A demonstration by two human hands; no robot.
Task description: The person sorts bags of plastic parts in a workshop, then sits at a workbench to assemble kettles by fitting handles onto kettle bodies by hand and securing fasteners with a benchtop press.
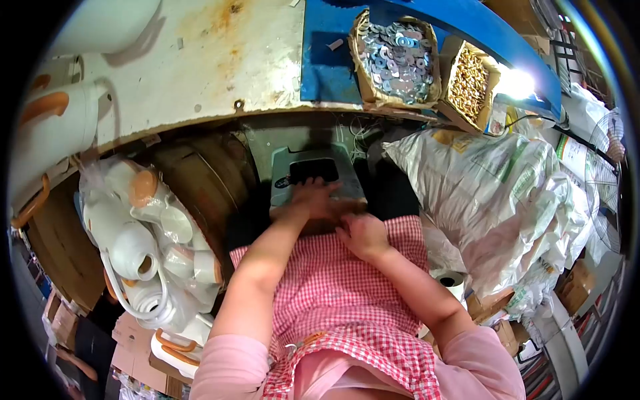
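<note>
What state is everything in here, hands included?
Left hand: blurred, fingers spread
Right hand: fingers curled, any contents hidden
Grey case: dark opening in its top
Washer box: open, well filled
Box of brass-coloured parts: open, well filled
Lamp: lit
Large white sack: crumpled
Fan: running or not, cannot tell

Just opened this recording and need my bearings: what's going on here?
A person in a checked apron has both hands at a grey-green housing with a dark opening, between the legs. The blurred left hand is over its near part; the curled right hand is close by. Whether either holds anything can't be made out. On the bench ahead sit a box of metal washers and one of brass-coloured pieces.
</note>
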